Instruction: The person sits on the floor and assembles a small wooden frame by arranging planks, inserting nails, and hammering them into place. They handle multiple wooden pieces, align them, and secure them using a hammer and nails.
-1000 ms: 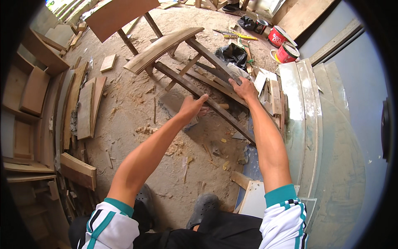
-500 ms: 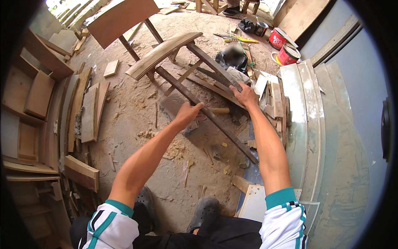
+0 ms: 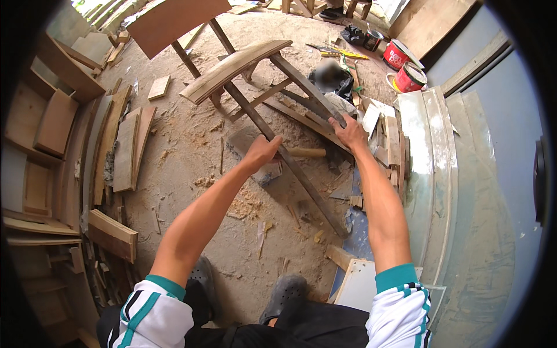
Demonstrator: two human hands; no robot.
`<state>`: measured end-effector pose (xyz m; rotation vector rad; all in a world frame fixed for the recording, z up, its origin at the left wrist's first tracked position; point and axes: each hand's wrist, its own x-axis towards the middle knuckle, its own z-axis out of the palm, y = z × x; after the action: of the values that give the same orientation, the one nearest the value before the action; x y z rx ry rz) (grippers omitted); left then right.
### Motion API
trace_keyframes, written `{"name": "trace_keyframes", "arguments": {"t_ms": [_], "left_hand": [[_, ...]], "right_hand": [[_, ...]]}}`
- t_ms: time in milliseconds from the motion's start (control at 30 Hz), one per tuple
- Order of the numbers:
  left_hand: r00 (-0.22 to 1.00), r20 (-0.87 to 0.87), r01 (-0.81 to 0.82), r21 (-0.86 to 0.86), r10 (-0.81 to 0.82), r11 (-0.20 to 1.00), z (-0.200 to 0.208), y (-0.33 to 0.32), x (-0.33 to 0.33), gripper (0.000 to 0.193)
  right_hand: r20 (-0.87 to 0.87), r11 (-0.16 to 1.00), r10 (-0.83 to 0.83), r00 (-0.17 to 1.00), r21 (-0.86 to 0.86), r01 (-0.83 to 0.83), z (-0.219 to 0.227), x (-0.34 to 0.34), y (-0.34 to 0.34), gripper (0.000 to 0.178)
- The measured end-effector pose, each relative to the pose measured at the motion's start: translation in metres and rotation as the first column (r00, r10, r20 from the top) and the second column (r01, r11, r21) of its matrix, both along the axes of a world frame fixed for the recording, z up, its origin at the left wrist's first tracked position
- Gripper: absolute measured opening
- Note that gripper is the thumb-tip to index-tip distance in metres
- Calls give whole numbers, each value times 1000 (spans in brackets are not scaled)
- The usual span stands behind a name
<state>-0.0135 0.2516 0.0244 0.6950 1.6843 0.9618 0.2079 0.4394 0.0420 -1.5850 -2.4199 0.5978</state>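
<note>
A wooden chair lies tilted away from me, its brown back panel (image 3: 177, 26) at the far end and its curved pale wooden seat (image 3: 235, 71) nearer. Two dark legs reach back toward me, joined by a crosspiece. My left hand (image 3: 264, 152) is closed around the left leg (image 3: 301, 182), partway down its length. Around the lower end of the shorter-looking right leg (image 3: 301, 84), my right hand (image 3: 350, 133) is closed too. Beneath the left leg lie a grey block (image 3: 243, 142) and a wooden handle (image 3: 307, 152), whose other end is hidden.
Wooden cabinets (image 3: 58, 122) and leaning boards (image 3: 127, 151) line the left. Glass sheets (image 3: 426, 174) and scrap wood (image 3: 391, 139) stand at the right. Red cans (image 3: 410, 78), a black plastic bag (image 3: 353, 35) and a yellow-handled tool (image 3: 351, 54) sit far right. A person's foot (image 3: 332, 13) shows at the top.
The chair has turned slightly in my hands: its seat has shifted a little right and the left leg's near end has swung left. Both hands keep hold of the legs.
</note>
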Motion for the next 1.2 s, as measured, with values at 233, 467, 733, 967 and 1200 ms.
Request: {"name": "trace_keyframes", "arguments": {"t_ms": [233,467,733,967,1200], "left_hand": [[998,30,-48,17,47,999,11,1,15,39],[975,156,-162,32,155,986,15,-1,27,40],[969,158,-199,50,189,979,9,-6,20,43],[952,176,-265,76,249,961,30,-1,30,41],[949,245,-218,46,201,975,35,7,19,34]], "right_hand": [[13,998,-37,999,60,36,-12,2,3,64],[27,999,-14,1000,40,13,-8,0,0,62],[10,999,11,1000,43,-11,-7,-9,-2,63],[106,1000,-14,994,15,12,14,-11,14,66],[125,998,-50,991,55,43,35,-22,19,65]]}}
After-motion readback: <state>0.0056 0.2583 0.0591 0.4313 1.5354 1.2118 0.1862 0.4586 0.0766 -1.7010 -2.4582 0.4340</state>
